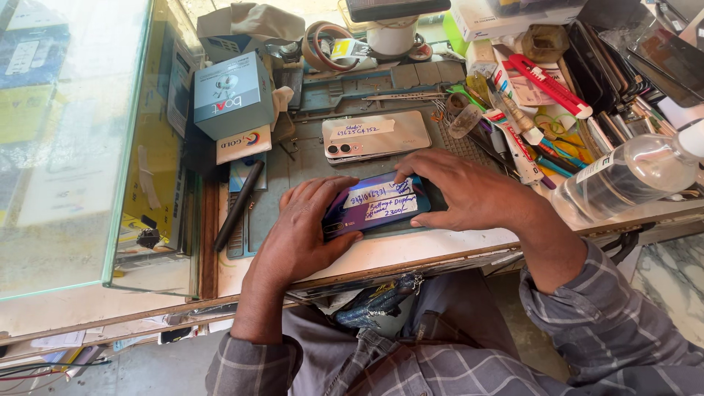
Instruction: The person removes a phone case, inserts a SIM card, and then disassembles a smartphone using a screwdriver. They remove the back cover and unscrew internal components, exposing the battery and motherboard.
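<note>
Phone (378, 205), purple-backed, face down on the grey work mat (308, 165) with two paper labels taped on; we clasp it at both ends, left hand (304, 231) and right hand (458, 192), steadying it. Second, pale phone (375, 136) lies just beyond.

So the person is in a grey long-sleeved shirt with a thin lighter windowpane check, kind of a soft flannel-looking fabric, and both sleeves are shoved up past the wrists so the forearms are bare; the cuff of the left sleeve (253, 359) bunches into loose folds, and the right sleeve (598, 315) sits rumpled a bit higher up the arm. Both the bare left hand (301, 231) and the bare right hand (462, 194) have no rings, watch or gloves that I can see. Below that there's plain grey trousers (440, 315) across the lap, a flatter grey with no pattern.
</note>
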